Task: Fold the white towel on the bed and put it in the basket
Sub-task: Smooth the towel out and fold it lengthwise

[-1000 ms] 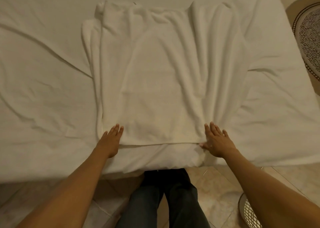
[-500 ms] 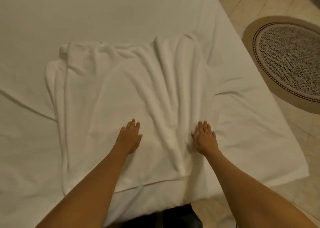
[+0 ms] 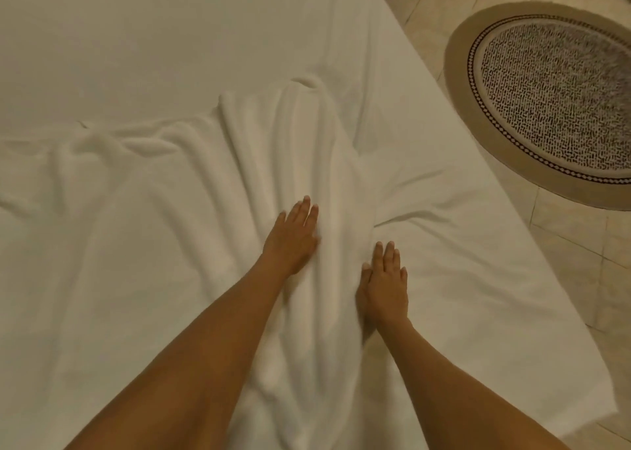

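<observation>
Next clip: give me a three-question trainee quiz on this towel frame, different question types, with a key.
1. True or false: the left hand lies flat on the white towel.
2. Multiple choice: where is the round rug? A) on the bed B) on the tiled floor to the right of the bed C) under the towel
3. Fill in: the right hand rests with straight fingers at the towel's ____ edge, on the bed.

Key: 1 true; 2 B; 3 right.

Single head-worn view, close, angled forward and down over bed, wide-angle
</observation>
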A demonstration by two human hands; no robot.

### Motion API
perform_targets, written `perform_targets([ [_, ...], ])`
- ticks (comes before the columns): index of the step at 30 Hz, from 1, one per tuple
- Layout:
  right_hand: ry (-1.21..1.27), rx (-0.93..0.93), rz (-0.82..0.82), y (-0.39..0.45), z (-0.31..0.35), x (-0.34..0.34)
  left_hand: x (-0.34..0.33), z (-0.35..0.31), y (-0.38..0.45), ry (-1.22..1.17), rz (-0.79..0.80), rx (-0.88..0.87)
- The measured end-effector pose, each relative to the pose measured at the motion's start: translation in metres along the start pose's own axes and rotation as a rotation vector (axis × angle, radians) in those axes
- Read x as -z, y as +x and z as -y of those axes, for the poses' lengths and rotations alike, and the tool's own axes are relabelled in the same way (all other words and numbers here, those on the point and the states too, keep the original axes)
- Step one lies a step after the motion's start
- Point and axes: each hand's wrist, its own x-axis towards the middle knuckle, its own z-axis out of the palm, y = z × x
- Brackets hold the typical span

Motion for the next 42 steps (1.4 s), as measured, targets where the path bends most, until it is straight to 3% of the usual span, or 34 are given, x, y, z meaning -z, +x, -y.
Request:
perform_targets([
  [11, 0.059, 0.05, -0.193, 0.016, -0.02, -0.032, 0.006, -0.047, 0.108, 0.245, 0.015, -0.175],
  [17, 0.072, 0.112, -0.18, 0.013, -0.024, -0.028, 0.035, -0.057, 0.143, 0.464, 0.118, -0.286],
  [28, 0.26, 0.104, -0.228, 0.007, -0.013, -0.013, 0.041, -0.044, 0.125, 0.504, 0.078, -0.367],
  [32, 0.157, 0.207, -0.42, 0.002, -0.014, 0.005, 0.049, -0.053, 0.119, 0.52, 0.085, -0.412],
  [42, -0.037, 0.054, -0.405, -0.002, -0.044, 0.039, 0.047, -0.082, 0.111, 0.62, 0.069, -0.453],
])
